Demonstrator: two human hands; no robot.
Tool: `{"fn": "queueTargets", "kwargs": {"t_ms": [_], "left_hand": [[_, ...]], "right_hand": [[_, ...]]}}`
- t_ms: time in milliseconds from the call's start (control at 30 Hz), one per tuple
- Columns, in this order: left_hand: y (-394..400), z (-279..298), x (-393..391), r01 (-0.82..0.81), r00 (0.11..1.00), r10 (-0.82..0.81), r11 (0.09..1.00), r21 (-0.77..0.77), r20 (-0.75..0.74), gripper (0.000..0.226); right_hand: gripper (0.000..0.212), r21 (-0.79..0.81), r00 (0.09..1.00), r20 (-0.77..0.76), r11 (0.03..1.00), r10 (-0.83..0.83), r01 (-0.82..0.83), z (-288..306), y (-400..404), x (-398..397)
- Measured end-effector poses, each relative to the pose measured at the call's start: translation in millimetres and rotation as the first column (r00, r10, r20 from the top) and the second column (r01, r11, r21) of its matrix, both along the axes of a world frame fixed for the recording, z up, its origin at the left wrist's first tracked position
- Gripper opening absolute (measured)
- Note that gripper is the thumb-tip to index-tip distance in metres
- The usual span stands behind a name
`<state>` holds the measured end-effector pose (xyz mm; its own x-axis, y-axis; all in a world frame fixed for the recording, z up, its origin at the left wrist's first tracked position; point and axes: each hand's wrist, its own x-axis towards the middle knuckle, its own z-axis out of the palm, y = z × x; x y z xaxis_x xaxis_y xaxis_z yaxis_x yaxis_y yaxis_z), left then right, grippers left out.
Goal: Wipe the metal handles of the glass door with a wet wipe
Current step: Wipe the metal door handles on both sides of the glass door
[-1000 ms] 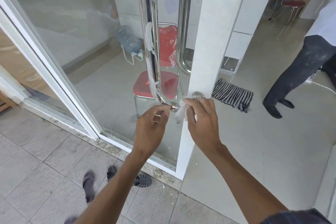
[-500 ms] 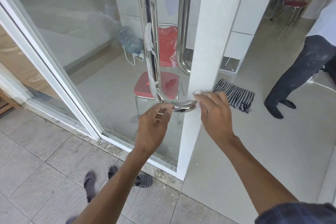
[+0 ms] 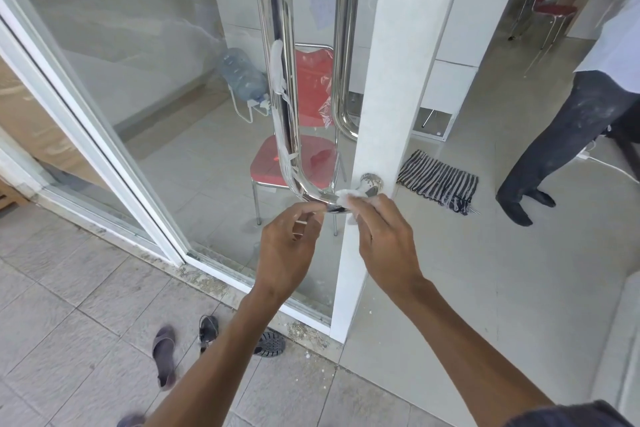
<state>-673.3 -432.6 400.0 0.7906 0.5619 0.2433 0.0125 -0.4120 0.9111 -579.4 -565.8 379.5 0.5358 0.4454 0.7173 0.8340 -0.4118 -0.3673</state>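
Note:
The outer metal handle (image 3: 281, 104) is a chrome tube that runs down the glass door (image 3: 145, 87) and bends at the bottom toward its round mount (image 3: 371, 181) on the white door frame. Strips of white film cling to the tube. My right hand (image 3: 384, 243) grips a white wet wipe (image 3: 349, 197) folded over the handle's low horizontal part. My left hand (image 3: 287, 250) has curled fingers, and its thumb and forefinger pinch the same part just left of the wipe. A second handle (image 3: 343, 45) shows through the glass on the inner side.
The white door frame (image 3: 388, 87) stands right of the handle. Behind the glass are a red chair (image 3: 304, 163) and a water bottle (image 3: 242, 76). A striped mat (image 3: 438, 180) lies inside and a person (image 3: 561, 135) stands at right. Sandals (image 3: 164, 354) lie on the tiles.
My right hand slid the wipe right along the handle toward the door frame, then back left toward the bend. My left hand stayed at the bend.

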Motion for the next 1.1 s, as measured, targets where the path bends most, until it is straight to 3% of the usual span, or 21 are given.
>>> {"fn": "queueTargets", "kwargs": {"t_ms": [67,267,400,533,700,867,1100], "left_hand": [[1.1,-0.1,0.2,0.005,1.000,-0.005,1.000,0.000,-0.011,0.022],[2.2,-0.4,0.5,0.004,1.000,-0.005,1.000,-0.018,-0.024,0.017],[1.0,0.9,-0.5,0.011,1.000,-0.011,1.000,-0.021,-0.014,0.019],[4.7,0.3,-0.3,0.012,1.000,-0.012,1.000,-0.005,-0.023,0.019],[10.3,5.6,0.5,0.007,1.000,-0.007,1.000,0.004,-0.009,0.019],[14.9,5.9,-4.3,-0.023,1.000,0.023,1.000,0.005,0.006,0.019],[21.2,3.0,-12.1,-0.028,0.999,0.029,0.999,-0.023,0.025,0.020]], "right_hand": [[0.030,0.052,0.999,-0.029,0.999,0.017,-0.015,3.8,-2.5,2.8],[0.036,0.177,0.977,-0.176,0.972,-0.124,0.155,11.1,3.2,10.0],[0.031,0.085,0.995,-0.097,0.996,-0.029,0.038,7.0,4.0,-3.8],[0.029,0.094,0.973,-0.164,0.979,-0.164,0.181,16.8,10.9,3.9],[0.024,0.038,0.977,-0.199,0.996,-0.071,0.080,14.0,26.7,-16.8],[0.014,0.052,0.964,-0.208,0.982,-0.167,0.182,16.4,23.9,-7.5],[0.031,-0.083,0.992,-0.084,0.993,-0.095,0.088,12.1,49.1,-28.8]]}}
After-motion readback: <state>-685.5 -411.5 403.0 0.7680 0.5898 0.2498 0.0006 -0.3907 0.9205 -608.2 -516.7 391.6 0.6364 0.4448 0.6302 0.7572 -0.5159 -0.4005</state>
